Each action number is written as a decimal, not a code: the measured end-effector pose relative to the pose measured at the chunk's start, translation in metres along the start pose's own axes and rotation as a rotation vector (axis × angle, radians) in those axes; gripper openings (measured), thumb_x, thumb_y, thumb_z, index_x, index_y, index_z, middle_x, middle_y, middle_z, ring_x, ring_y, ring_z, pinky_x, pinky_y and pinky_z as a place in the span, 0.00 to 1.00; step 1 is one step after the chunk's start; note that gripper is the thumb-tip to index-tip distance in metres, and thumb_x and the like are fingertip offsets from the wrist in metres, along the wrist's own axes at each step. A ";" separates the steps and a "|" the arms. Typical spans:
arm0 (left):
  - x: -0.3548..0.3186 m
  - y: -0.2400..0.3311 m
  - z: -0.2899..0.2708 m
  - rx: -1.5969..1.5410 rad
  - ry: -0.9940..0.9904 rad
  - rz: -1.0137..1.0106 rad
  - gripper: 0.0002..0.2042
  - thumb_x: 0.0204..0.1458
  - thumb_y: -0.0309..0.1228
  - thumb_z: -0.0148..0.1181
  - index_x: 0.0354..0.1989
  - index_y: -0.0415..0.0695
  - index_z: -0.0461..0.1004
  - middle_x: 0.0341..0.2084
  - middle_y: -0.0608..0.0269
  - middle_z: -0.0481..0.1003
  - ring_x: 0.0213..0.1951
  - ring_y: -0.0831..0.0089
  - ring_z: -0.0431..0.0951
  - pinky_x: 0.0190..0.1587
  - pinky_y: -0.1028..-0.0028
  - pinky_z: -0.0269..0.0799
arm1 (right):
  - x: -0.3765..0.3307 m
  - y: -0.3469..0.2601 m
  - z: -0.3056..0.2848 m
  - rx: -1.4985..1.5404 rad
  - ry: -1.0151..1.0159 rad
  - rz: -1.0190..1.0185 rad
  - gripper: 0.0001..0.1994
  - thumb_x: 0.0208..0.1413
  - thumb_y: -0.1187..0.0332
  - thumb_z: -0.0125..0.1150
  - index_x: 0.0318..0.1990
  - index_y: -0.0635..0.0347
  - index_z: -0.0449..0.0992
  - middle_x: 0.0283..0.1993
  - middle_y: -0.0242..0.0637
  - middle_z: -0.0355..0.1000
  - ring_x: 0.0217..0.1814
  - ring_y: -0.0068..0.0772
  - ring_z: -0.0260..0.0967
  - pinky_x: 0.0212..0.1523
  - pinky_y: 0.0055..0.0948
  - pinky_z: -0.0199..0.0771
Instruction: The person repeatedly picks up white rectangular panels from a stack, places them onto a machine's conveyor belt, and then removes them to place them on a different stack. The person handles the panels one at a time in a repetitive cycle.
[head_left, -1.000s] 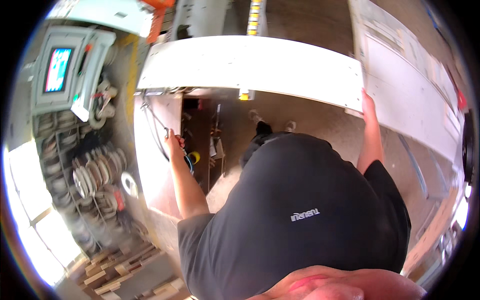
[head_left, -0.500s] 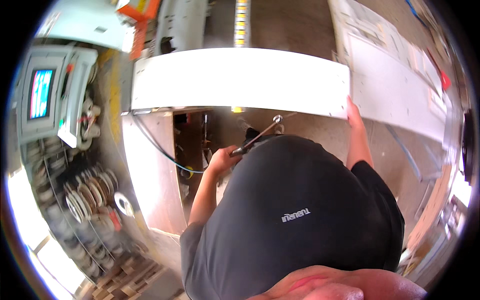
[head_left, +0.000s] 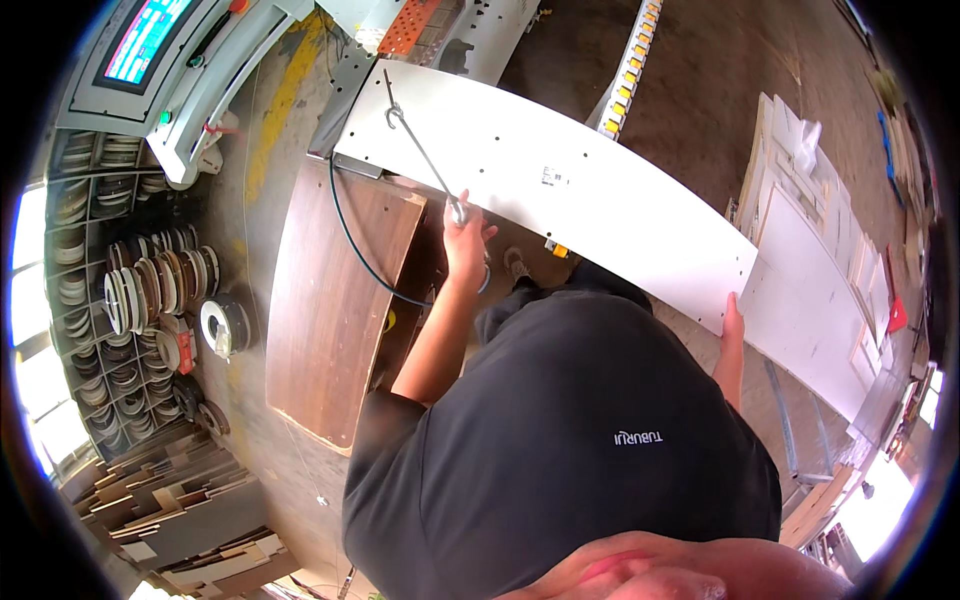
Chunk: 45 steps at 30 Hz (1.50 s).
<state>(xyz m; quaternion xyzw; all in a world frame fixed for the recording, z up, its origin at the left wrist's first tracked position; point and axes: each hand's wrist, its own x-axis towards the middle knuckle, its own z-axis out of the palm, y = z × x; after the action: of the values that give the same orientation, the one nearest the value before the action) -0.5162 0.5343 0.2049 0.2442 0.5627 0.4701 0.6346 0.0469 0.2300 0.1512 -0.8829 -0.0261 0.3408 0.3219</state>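
My left hand (head_left: 464, 242) is closed round the handle of an air blow gun (head_left: 430, 160) with a long thin metal nozzle. The nozzle reaches over the left end of a long white board (head_left: 540, 170) dotted with small dark holes. A dark blue hose (head_left: 352, 252) curves down from the machine's edge toward that hand. My right hand (head_left: 733, 316) grips the board's near right corner, its thumb on the top face and the other fingers hidden beneath. The board spans crosswise in front of me, its left end by a grey metal machine edge (head_left: 350, 95).
A brown wooden panel (head_left: 340, 310) stands at my left, near edging-tape rolls (head_left: 150, 285) on racks. A control screen (head_left: 148, 42) is at the upper left. Stacked white boards (head_left: 810, 290) lie at the right. A yellow-and-white roller track (head_left: 628, 75) runs away beyond the board.
My left hand has moved up and forward, swinging the blow gun's nozzle over the board's left end. The view has turned, and the board now slants down to the right.
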 end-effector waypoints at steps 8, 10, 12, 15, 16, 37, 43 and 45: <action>0.026 0.002 0.028 -0.090 -0.059 -0.032 0.23 0.67 0.28 0.55 0.70 0.40 0.64 0.41 0.73 0.70 0.42 0.81 0.71 0.47 0.67 0.80 | 0.032 -0.048 0.001 -0.349 -0.002 -0.161 0.41 0.61 0.34 0.53 0.60 0.70 0.76 0.62 0.52 0.75 0.66 0.46 0.70 0.66 0.38 0.65; 0.033 0.009 0.038 -0.102 -0.039 -0.046 0.23 0.67 0.28 0.55 0.70 0.40 0.65 0.42 0.72 0.70 0.42 0.80 0.71 0.46 0.67 0.80 | 0.042 -0.061 0.007 -0.367 -0.005 -0.148 0.42 0.61 0.33 0.53 0.59 0.71 0.76 0.61 0.52 0.75 0.66 0.47 0.71 0.65 0.38 0.66; 0.045 0.013 0.049 -0.080 -0.042 -0.043 0.22 0.67 0.27 0.55 0.69 0.40 0.65 0.42 0.72 0.70 0.42 0.79 0.71 0.46 0.67 0.81 | 0.051 -0.085 0.012 -0.360 -0.039 -0.081 0.43 0.60 0.33 0.53 0.59 0.72 0.76 0.60 0.53 0.76 0.65 0.48 0.72 0.64 0.38 0.66; 0.072 0.019 0.074 -0.058 -0.064 -0.036 0.22 0.67 0.27 0.56 0.69 0.41 0.66 0.43 0.72 0.70 0.42 0.79 0.71 0.45 0.67 0.81 | 0.051 -0.138 0.022 -0.374 -0.055 -0.022 0.44 0.59 0.31 0.52 0.58 0.73 0.76 0.59 0.54 0.76 0.64 0.49 0.72 0.64 0.38 0.67; 0.083 0.022 0.083 -0.055 -0.074 -0.030 0.22 0.67 0.27 0.56 0.69 0.42 0.66 0.43 0.72 0.70 0.42 0.78 0.71 0.45 0.67 0.82 | 0.054 -0.156 0.025 -0.408 -0.030 -0.033 0.45 0.59 0.31 0.51 0.58 0.73 0.77 0.59 0.55 0.76 0.64 0.50 0.72 0.64 0.39 0.67; 0.115 0.167 0.124 1.691 -0.125 0.351 0.22 0.59 0.36 0.61 0.64 0.61 0.73 0.40 0.62 0.82 0.40 0.64 0.83 0.38 0.65 0.77 | 0.245 -0.251 0.038 0.005 0.010 -0.202 0.39 0.63 0.34 0.50 0.64 0.62 0.73 0.65 0.43 0.72 0.70 0.40 0.65 0.66 0.36 0.64; 0.115 0.231 0.021 2.196 -0.384 0.876 0.21 0.52 0.29 0.62 0.55 0.65 0.79 0.37 0.73 0.79 0.46 0.66 0.78 0.48 0.61 0.72 | 0.218 -0.172 0.058 -0.072 0.033 -0.506 0.32 0.67 0.42 0.52 0.63 0.60 0.75 0.61 0.38 0.74 0.59 0.35 0.69 0.57 0.32 0.67; 0.132 0.226 0.013 2.161 -0.488 0.919 0.22 0.51 0.28 0.62 0.55 0.64 0.79 0.36 0.72 0.79 0.46 0.65 0.78 0.48 0.61 0.72 | 0.177 -0.129 0.073 0.073 -0.016 -0.186 0.32 0.64 0.41 0.56 0.66 0.56 0.72 0.58 0.34 0.74 0.49 0.26 0.68 0.45 0.29 0.70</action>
<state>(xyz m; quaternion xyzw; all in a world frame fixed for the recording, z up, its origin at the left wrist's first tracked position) -0.5869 0.7507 0.3337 0.9114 0.3915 -0.1216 -0.0360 0.1597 0.4196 0.0820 -0.8617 -0.0981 0.3169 0.3839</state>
